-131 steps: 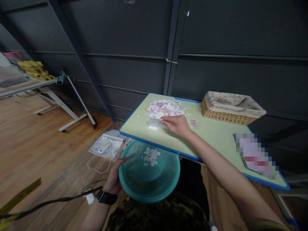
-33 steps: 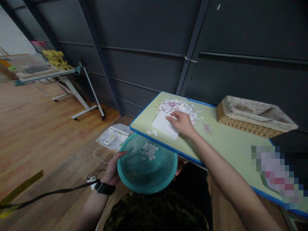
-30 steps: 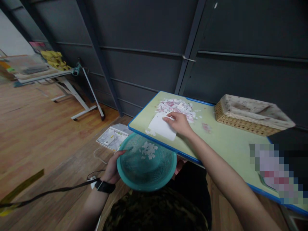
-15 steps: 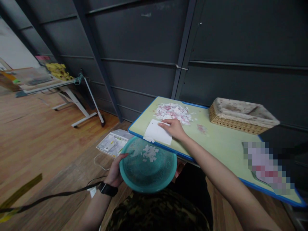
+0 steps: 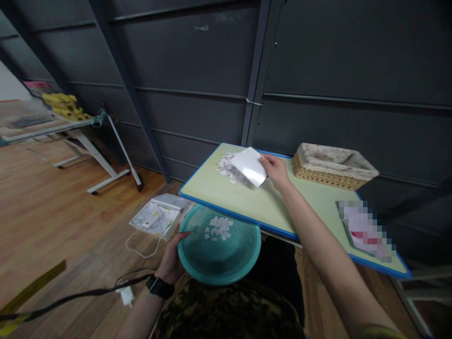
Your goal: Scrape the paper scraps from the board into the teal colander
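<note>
My left hand (image 5: pixel 173 258) grips the left rim of a teal mesh basket (image 5: pixel 219 268) below the table's front edge. Small white paper scraps (image 5: pixel 219 228) lie inside this basket. Over the table, my right hand (image 5: pixel 275 170) pinches a white card (image 5: pixel 250 165) by its right side, and the card is tilted above the tabletop. A pile of paper scraps (image 5: pixel 226 165) lies at the back left of the tabletop, partly hidden behind the card.
The yellow-green tabletop (image 5: pixel 212 186) has a blue edge. A wicker basket with cloth lining (image 5: pixel 332 176) stands at its back right, near a blurred flat item (image 5: pixel 365 230). On the floor at left are an open white box (image 5: pixel 155 219) and a cable (image 5: pixel 88 293). A dark panel wall (image 5: pixel 190 61) rises behind.
My right hand has lifted the card off the table's front edge and moved it back to the scrap pile. The left hand still holds the mesh basket. The view has shifted slightly right.
</note>
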The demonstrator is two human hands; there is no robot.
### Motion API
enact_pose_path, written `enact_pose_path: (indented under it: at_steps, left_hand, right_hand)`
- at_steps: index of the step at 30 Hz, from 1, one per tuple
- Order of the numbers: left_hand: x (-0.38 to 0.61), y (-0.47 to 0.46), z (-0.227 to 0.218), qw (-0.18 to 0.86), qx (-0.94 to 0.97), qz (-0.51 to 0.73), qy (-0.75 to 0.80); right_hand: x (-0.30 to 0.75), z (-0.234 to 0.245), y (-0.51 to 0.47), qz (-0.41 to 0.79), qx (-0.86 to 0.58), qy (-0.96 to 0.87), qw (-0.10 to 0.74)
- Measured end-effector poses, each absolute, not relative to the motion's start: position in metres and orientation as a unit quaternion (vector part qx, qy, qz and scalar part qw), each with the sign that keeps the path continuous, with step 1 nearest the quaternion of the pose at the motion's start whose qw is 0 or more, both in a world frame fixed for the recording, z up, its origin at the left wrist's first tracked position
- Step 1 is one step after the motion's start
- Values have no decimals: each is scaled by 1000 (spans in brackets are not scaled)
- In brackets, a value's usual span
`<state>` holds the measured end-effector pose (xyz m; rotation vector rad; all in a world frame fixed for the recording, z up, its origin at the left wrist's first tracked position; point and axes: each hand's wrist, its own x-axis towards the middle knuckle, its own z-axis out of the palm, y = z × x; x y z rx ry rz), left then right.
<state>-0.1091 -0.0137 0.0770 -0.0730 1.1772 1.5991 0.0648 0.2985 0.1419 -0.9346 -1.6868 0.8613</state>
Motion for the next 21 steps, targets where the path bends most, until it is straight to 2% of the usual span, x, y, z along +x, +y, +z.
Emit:
enact_pose_path:
  at_steps: [4,8,14,21]
  left_hand:
    - [-106,-13,77,586,-43,651,481]
    - [-104,-14,78,580,-43,653,485]
    - [-109,-18,79,586,-32,632,506]
    - [-104,-17,88,579,-37,650,491]
  right_hand:
    - [100,141,298,205,-376,-751,503]
    - [109,134,285,140,-367,-773,499]
    - [104,131,284,112,-376,-810,436]
    - [106,135,285,105,-382,-787,473]
